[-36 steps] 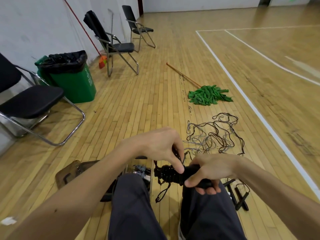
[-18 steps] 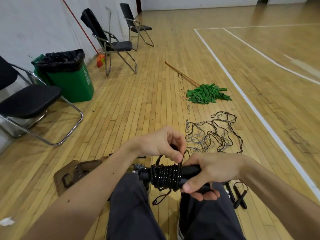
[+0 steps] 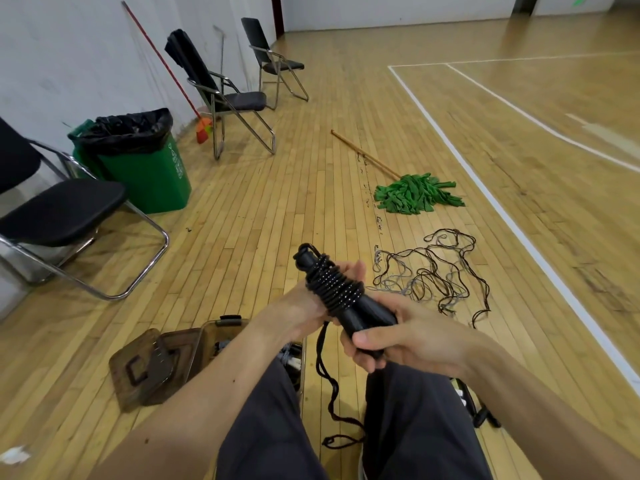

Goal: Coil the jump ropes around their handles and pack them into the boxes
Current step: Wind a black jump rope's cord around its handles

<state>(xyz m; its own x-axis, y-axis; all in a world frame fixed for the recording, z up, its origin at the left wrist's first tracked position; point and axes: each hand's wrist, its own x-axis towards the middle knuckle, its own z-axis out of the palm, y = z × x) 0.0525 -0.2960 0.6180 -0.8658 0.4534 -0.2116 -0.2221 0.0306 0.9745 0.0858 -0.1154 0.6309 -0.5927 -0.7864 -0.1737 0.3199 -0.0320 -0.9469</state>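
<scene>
fig.: one jump rope near the end of its winding, held over my lap. half a second back the bundle lay level across my knees, with my left hand above the coil pinching cord onto it. now the bundle is tipped, far end up and away to the left, and that hand has dropped beneath and behind the coil. i take this to mean the turns are laid and only the finish remains. a loose tail still hangs between my knees, so it wants tucking before packing.

left hand: palm under the wound part, fingers curled round behind it, fingertips showing past the coil. whether the thumb pins the tail i cannot tell, as the coil hides it.

right hand: closed round the bare near ends of the handles, thumb laid across the top, fingers wrapped below, wrist turned inward.

the open box sits on the floor just left of my left knee, its lid beside it. a tangle of ropes not yet wound lies ahead to the right.
</scene>
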